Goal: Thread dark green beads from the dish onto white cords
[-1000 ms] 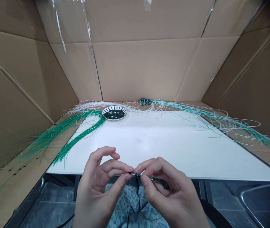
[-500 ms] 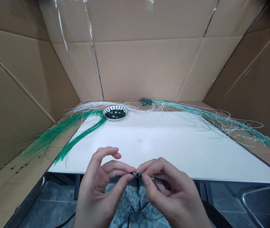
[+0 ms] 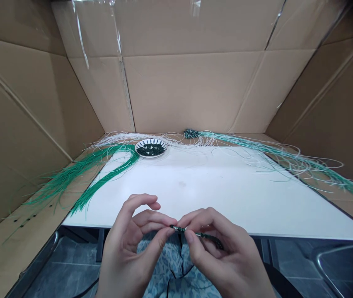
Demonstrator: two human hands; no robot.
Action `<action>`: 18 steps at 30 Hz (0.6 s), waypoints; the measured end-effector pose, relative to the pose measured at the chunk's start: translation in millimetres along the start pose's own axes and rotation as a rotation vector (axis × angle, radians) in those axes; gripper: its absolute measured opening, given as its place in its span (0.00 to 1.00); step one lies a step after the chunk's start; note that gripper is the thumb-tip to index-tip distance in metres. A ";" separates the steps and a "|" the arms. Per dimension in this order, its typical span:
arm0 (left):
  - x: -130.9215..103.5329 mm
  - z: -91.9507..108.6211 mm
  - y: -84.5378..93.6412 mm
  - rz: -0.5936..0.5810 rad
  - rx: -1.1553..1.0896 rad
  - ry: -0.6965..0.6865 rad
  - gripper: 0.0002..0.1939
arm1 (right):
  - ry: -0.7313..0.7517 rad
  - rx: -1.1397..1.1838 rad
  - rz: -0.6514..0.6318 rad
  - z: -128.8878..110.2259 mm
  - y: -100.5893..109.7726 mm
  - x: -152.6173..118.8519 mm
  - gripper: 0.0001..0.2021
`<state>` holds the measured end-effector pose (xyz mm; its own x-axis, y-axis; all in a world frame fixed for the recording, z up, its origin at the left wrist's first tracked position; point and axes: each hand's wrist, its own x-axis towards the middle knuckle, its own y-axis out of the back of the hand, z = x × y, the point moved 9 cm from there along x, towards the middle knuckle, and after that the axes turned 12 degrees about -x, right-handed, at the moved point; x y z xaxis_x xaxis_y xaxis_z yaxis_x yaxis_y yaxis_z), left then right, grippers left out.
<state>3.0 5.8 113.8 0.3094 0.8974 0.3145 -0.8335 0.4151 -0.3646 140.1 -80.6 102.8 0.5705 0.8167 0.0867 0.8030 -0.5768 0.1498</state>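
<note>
My left hand [image 3: 143, 240] pinches the tip of a thin dark green strand [image 3: 181, 229] between thumb and fingertips, its index finger raised and curled. My right hand [image 3: 218, 244] grips the same strand close by with thumb and index finger. Silvery bits show along the strand, which looks beaded. Its other end curves under the right hand's fingers, where part of it is hidden. Both hands are just off the near edge of the white board [image 3: 192, 190], above patterned blue cloth [image 3: 158, 285].
A striped dish [image 3: 137, 151] of small dark green pieces stands at the back. Green strands [image 3: 102, 184] spread to its left, white strands [image 3: 126, 137] lie behind. A bundle of pale green strands [image 3: 257, 143] with a dark clustered end [image 3: 191, 133] runs right. Cardboard walls [image 3: 192, 91] enclose the table.
The hands and strand hold nearly the same pose. My left index finger has shifted very slightly to the right.
</note>
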 end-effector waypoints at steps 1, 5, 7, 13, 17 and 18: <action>-0.2 0.2 0.2 0.001 0.004 -0.004 0.20 | 0.010 -0.005 -0.003 -0.5 -0.1 0.3 0.05; -1.3 -1.5 1.1 -0.008 0.014 0.001 0.20 | 0.033 -0.006 -0.013 0.0 -0.1 1.2 0.05; -1.8 -2.5 1.0 -0.015 0.018 0.007 0.20 | 0.029 -0.002 -0.008 1.6 0.5 1.1 0.05; -1.2 -4.6 3.0 -0.029 0.030 0.021 0.20 | 0.071 -0.016 0.004 -0.2 1.6 1.1 0.05; 0.1 -8.6 3.2 -0.083 0.024 0.057 0.19 | 0.110 -0.054 0.019 -1.0 2.9 2.3 0.05; 0.1 -9.5 3.0 -0.090 0.025 0.064 0.19 | 0.119 -0.066 0.021 -1.1 3.0 2.5 0.05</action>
<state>4.8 8.6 104.4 0.4113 0.8646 0.2885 -0.8120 0.4914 -0.3149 143.7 -80.3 104.5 0.5598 0.8025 0.2063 0.7755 -0.5951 0.2107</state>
